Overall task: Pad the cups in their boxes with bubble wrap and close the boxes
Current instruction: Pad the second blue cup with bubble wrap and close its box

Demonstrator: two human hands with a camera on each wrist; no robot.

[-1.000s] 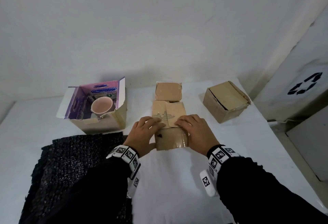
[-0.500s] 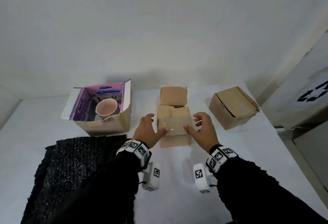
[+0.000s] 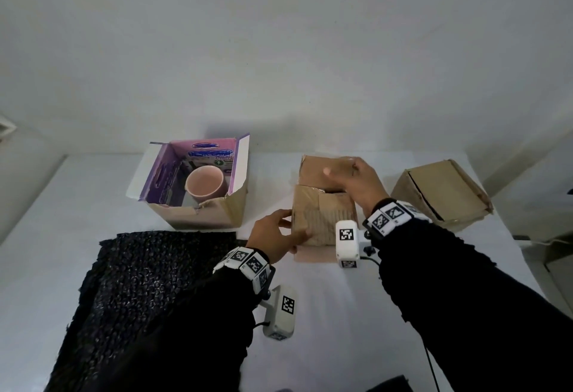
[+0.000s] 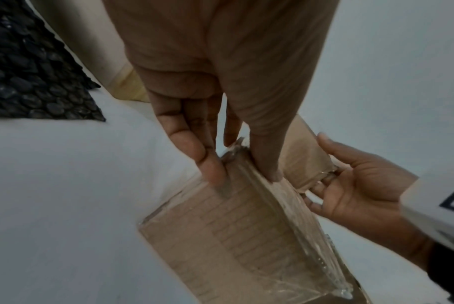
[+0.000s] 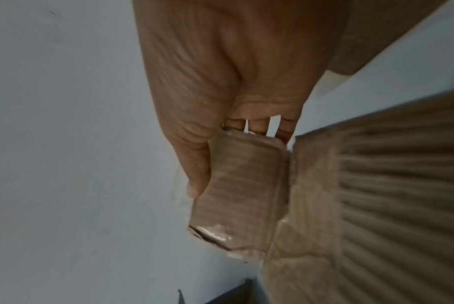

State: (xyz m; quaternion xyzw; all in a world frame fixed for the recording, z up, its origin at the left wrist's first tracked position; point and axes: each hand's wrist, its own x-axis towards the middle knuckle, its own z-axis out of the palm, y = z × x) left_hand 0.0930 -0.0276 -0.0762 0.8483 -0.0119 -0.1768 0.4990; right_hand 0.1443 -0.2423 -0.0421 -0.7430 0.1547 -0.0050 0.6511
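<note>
Your left hand (image 3: 277, 236) pinches the middle box's (image 3: 322, 224) near flap (image 4: 246, 232); your right hand (image 3: 356, 180) grips its far flap (image 5: 242, 189).

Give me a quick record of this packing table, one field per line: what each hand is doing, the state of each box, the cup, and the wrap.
left hand: pinches the near flap of the middle box
right hand: grips the far flap of the same box
middle box: flaps still being folded
left box: open, purple inside
cup: pink, upright in left box, no padding visible
right box: flaps down, tilted
bubble wrap: black sheet, flat on table, near left
</note>
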